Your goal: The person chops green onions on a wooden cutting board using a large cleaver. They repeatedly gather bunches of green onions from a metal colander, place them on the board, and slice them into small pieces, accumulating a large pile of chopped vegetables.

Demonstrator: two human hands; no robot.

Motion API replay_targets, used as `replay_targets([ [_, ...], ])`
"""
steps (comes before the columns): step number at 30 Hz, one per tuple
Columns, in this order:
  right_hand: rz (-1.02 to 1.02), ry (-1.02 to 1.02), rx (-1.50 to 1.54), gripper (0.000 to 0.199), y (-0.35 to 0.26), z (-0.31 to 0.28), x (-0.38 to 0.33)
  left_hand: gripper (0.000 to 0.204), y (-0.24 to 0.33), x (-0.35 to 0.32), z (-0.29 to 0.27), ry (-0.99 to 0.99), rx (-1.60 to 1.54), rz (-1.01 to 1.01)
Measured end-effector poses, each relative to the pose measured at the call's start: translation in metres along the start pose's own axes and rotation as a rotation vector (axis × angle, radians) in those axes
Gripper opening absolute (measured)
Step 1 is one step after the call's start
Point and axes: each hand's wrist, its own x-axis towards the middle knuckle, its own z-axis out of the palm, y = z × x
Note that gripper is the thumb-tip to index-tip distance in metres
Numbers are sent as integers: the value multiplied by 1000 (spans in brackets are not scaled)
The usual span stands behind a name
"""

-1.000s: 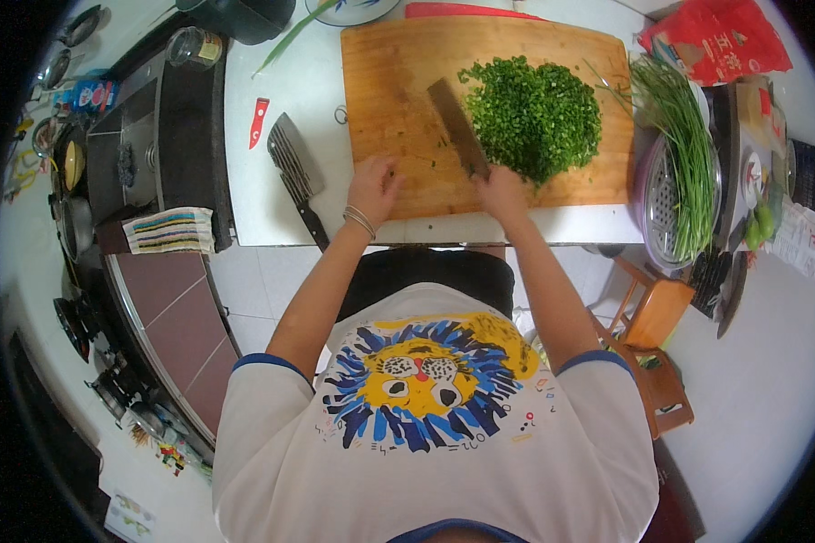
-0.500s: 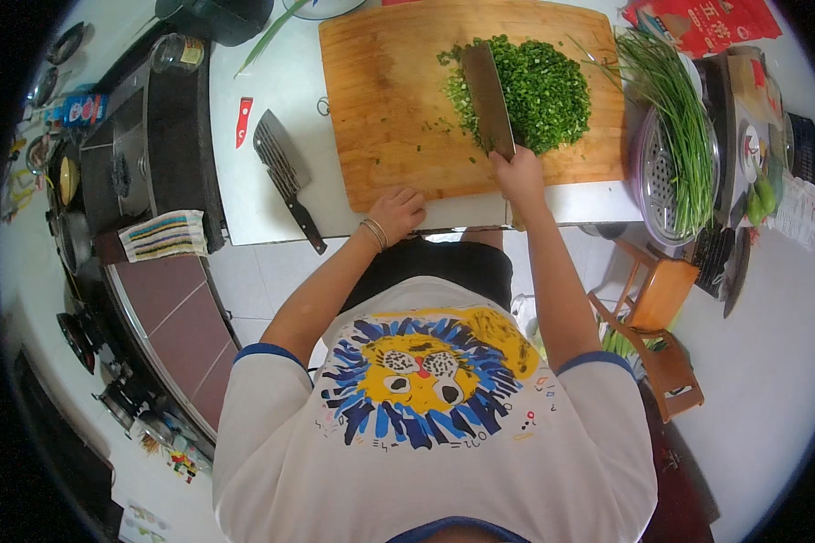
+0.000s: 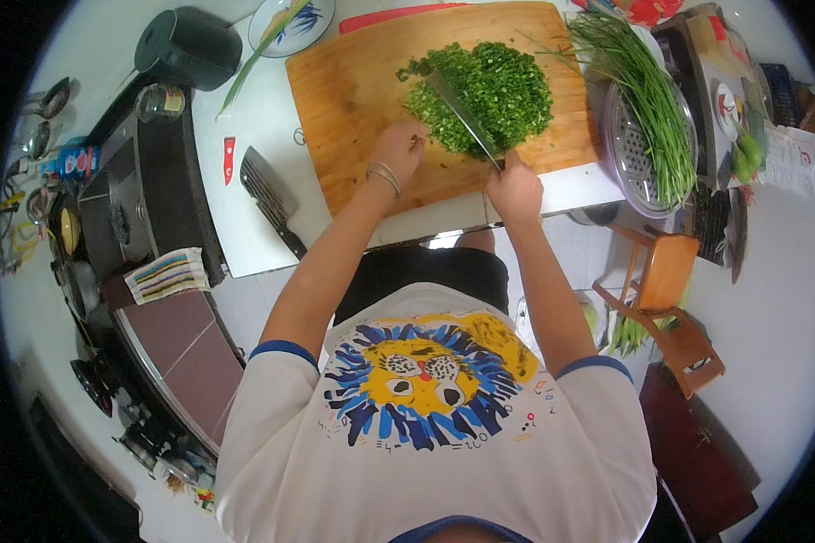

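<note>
My right hand (image 3: 516, 188) is wrapped round the handle of a cleaver (image 3: 462, 113). Its blade is tilted edge-on and lies along the left part of a heap of finely chopped green chives (image 3: 507, 95). The heap sits on a large wooden cutting board (image 3: 349, 86). Just left of the chives, my left hand (image 3: 398, 154) is over the board with its fingers bent together; whatever may be between them is hidden. Long uncut chives (image 3: 638, 100) lie across a perforated strainer basket (image 3: 629, 163) right of the board.
A second knife (image 3: 270, 201) with a slotted blade and a small red item (image 3: 229, 160) lie on the white counter at left. Behind them are a dark pot (image 3: 190, 50), a glass jar (image 3: 160, 103) and a blue-patterned plate (image 3: 312, 20). A wooden chair (image 3: 666, 271) stands below right.
My left hand has moved from the board's near edge forward onto the board beside the chives. The cleaver has turned, its tip swinging left. The whole view has shifted slightly.
</note>
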Motion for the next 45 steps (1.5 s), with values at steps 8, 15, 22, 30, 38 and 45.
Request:
replay_targets([
  [8,102,68,6,31,22,-26,-3,18,19,22,-21,30,55,-114],
  [15,237,78,73,36,32,-45,-1,17,29,31,-21,3,139,-78],
  [22,191,1,86,35,64,-60,14,21,37,29,-30,144,206,-304],
  [30,-64,-128,321,28,19,-35,14,25,4,20,-13,41,395,-327],
  [38,-89,-266,308,29,-45,16,38,35,21,54,-52,312,-158,-151],
  [45,-41,-280,192,24,-68,40,47,41,-7,98,-52,276,-98,82],
])
